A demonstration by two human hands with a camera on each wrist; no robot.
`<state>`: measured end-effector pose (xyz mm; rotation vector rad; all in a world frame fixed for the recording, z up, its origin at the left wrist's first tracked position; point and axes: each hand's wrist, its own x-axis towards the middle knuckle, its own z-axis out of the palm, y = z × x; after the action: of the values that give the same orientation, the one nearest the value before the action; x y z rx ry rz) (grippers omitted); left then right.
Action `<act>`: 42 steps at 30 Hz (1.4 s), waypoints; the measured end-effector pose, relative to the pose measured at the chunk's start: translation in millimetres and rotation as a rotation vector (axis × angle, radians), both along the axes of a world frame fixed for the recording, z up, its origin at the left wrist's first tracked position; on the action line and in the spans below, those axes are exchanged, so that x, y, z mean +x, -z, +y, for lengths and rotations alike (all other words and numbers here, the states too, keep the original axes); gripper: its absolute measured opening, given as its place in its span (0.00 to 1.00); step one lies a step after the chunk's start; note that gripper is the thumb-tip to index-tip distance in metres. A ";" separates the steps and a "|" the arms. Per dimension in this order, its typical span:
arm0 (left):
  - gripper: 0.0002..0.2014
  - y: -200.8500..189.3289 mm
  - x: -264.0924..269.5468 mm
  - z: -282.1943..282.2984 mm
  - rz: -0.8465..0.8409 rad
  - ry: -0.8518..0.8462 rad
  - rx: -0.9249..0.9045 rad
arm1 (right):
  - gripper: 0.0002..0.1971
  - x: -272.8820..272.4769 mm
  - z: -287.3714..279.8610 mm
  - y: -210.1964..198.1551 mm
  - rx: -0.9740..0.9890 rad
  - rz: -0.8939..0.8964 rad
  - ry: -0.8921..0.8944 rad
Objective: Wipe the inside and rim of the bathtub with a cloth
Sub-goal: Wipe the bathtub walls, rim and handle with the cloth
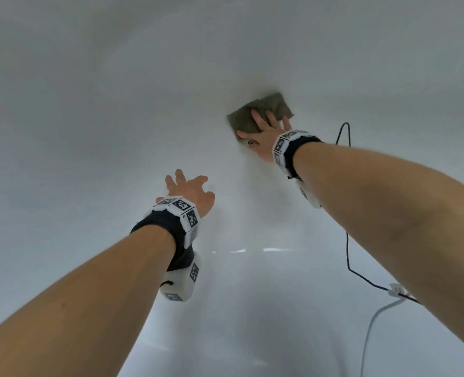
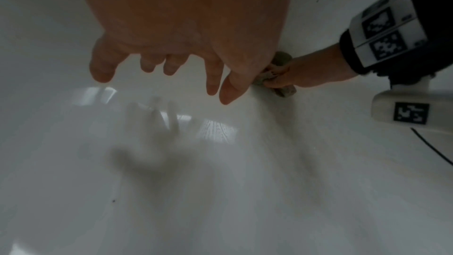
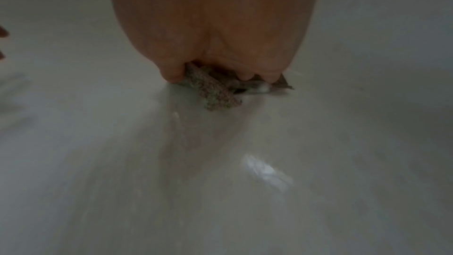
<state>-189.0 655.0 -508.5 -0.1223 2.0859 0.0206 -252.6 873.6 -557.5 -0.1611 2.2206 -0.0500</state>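
Observation:
I am looking into a white bathtub. A grey-green cloth lies against its inner surface, up and to the right. My right hand presses on the cloth with the fingers laid flat across it and the thumb at its left edge. From the right wrist view the cloth looks bunched under the right hand. My left hand hovers lower left with fingers spread, holding nothing; in the left wrist view the left hand hangs just above the glossy tub floor. The same view shows the cloth at the right.
A thin black cable runs down from my right wrist to a white connector, then a grey lead trails over the tub floor at the lower right. Pale wet streaks run from the cloth toward me.

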 end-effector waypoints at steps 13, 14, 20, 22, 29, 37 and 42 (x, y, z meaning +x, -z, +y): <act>0.26 -26.3 23.8 25.7 -0.050 -0.021 0.086 | 0.23 180.9 55.1 -21.2 0.003 -0.357 -0.436; 0.26 -25.4 26.1 26.2 -0.052 -0.015 0.088 | 0.23 189.4 55.6 -24.6 0.013 -0.401 -0.473; 0.25 -32.1 36.5 30.1 -0.050 -0.023 0.071 | 0.26 234.7 63.2 -48.3 0.078 -0.626 -0.423; 0.25 -37.4 41.9 32.8 -0.048 -0.024 0.069 | 0.26 235.8 65.2 -57.6 0.071 -0.727 -0.438; 0.26 -81.7 53.5 44.8 -0.091 0.016 0.072 | 0.32 244.9 64.7 -92.6 -0.012 -0.844 -0.101; 0.27 -145.0 65.7 54.7 -0.031 0.082 0.123 | 0.66 267.4 22.7 -122.5 -0.224 -0.728 0.063; 0.27 -183.4 91.3 53.1 -0.032 0.136 0.144 | 0.58 266.0 18.3 -174.7 -0.163 -0.695 0.051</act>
<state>-97.7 708.1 -325.2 0.1063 2.0493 0.0848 13.4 891.8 -382.8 -0.1482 1.5252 -0.2732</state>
